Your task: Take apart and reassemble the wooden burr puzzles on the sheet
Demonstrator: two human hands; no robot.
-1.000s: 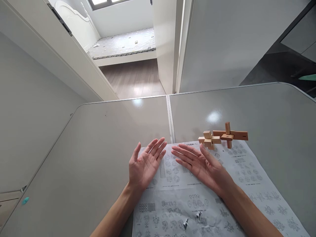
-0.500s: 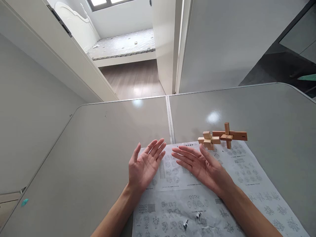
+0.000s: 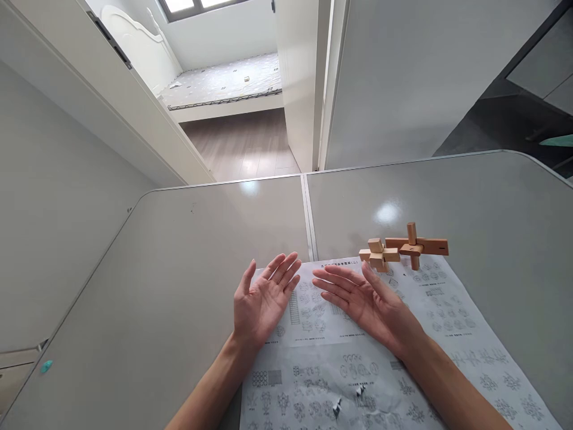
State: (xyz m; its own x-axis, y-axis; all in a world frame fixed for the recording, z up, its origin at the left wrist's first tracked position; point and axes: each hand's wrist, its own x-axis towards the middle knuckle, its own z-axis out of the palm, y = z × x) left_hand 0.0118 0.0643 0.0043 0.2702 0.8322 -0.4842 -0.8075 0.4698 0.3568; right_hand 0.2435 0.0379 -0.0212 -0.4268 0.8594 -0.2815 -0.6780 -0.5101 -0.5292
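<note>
Holding fingers point(image 3: 345, 276) wide, the left hand point(image 3: 261, 303) and right hand point(image 3: 372, 306) show upturned palms over white printed paper point(image 3: 320, 353), the right near a pale wooden cross point(image 3: 377, 258).

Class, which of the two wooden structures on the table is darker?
The right-hand structure, with the long flat bar: it is reddish-brown, while the compact structure on its left is pale.

One camera sits on the person's head. It looks ahead and down at the table point(image 3: 179, 251). The left hand point(image 3: 263, 298) and right hand point(image 3: 369, 301) are near it, low in the middle of the frame. The paper point(image 3: 322, 352) is near too, at the bottom and a bit right. The bed point(image 3: 215, 86) is far away, near the top, left of the middle.
</note>
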